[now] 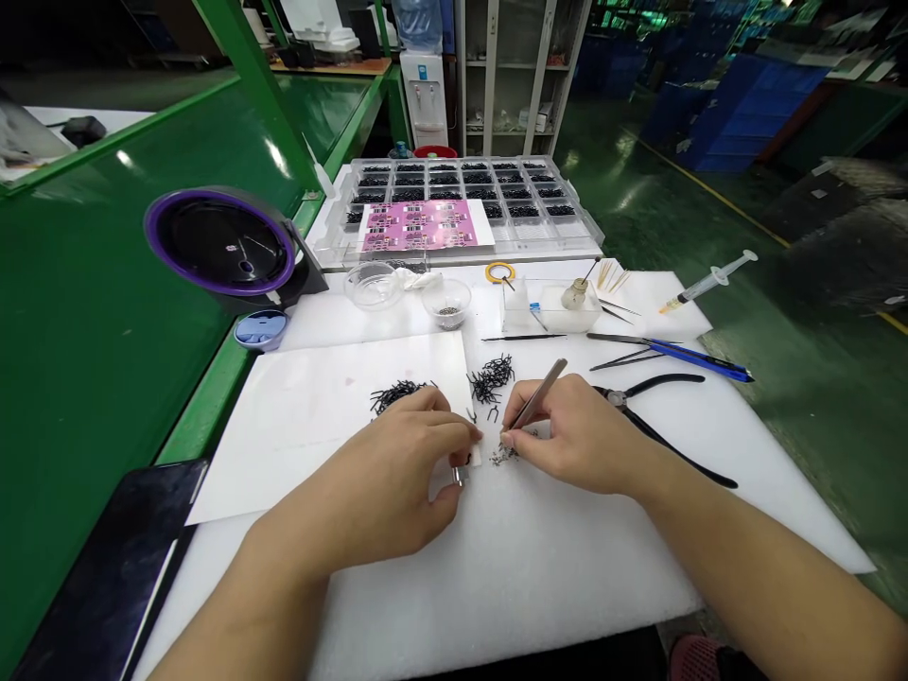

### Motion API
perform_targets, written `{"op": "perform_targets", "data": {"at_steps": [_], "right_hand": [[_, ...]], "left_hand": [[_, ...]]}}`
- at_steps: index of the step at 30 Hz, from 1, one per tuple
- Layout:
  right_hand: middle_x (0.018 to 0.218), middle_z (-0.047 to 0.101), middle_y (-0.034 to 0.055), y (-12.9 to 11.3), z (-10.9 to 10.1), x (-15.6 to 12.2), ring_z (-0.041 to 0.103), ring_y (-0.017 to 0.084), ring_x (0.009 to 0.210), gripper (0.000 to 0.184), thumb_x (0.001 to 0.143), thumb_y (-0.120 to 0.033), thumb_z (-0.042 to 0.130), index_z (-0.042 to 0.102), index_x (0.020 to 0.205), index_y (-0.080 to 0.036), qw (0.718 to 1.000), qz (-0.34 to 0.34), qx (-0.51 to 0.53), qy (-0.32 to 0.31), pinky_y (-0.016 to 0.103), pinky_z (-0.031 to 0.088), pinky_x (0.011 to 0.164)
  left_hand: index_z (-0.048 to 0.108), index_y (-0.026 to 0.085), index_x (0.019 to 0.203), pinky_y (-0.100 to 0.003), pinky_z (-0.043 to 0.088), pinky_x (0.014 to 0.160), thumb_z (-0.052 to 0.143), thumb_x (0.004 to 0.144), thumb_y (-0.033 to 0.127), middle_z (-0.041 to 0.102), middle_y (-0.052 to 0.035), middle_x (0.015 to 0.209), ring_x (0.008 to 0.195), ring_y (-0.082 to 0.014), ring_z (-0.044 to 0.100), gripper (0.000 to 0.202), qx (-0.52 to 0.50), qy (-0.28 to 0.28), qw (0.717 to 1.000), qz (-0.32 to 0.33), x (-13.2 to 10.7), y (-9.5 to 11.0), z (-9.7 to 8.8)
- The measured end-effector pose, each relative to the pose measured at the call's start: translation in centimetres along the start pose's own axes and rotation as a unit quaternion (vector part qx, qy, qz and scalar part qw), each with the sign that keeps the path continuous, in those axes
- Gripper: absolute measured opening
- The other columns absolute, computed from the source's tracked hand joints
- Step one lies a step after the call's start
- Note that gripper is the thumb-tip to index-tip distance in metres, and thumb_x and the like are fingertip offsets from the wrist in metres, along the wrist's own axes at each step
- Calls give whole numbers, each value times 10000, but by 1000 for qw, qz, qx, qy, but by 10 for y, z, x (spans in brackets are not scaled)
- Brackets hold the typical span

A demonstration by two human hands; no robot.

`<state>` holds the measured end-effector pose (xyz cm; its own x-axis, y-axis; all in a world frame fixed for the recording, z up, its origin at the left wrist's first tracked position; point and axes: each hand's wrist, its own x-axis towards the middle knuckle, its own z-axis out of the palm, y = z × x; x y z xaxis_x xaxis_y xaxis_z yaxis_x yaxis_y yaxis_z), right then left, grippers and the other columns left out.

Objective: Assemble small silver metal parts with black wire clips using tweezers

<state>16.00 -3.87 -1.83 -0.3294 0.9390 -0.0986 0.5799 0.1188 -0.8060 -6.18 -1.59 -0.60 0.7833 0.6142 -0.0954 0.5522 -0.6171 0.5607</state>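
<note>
Between its thumb and fingers my left hand [397, 473] pinches a small shiny metal piece [459, 475] with a bit of black at its top; its exact kind is too small to tell. My right hand [567, 433] grips metal tweezers [540, 392], tips pointing down and hidden by the fingers. Under those fingertips lies a scatter of tiny metal parts [502, 454]. A heap of black forked pieces [492, 378] rests just beyond, with one loose forked piece [493, 413] near the right fingers. Behind my left hand sits another black heap [398, 392] on white paper [319, 407].
Black-handled pliers [659, 382], a blue knife [702, 357] and more tweezers [624, 359] lie right. Farther back are a syringe [709, 282], a clear tray [511, 317], small bowls [446, 293] and a compartment box [582, 236] under a pink printed sheet [418, 225]. A round fan [219, 241] stands left.
</note>
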Motion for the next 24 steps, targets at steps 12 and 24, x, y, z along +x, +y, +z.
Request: {"op": "perform_targets", "data": {"at_steps": [12, 24], "right_hand": [[794, 694, -41, 0, -1, 1, 664, 142, 783, 68, 808, -170, 613, 659, 827, -216, 1000, 2, -13, 5, 280, 535, 759], [806, 697, -67, 2, 4, -1, 659, 109, 787, 111, 807, -141, 612, 679, 837, -224, 999, -36, -9, 7, 244, 531, 745]], "left_hand": [[626, 208, 882, -340, 466, 825, 558, 716, 76, 652, 12, 877, 957, -198, 504, 223, -26, -32, 999, 9, 0, 3, 1], [605, 232, 889, -323, 474, 843, 584, 776, 197, 656, 11, 1027, 975, -178, 568, 120, -70, 16, 996, -44, -6, 0, -5]]}}
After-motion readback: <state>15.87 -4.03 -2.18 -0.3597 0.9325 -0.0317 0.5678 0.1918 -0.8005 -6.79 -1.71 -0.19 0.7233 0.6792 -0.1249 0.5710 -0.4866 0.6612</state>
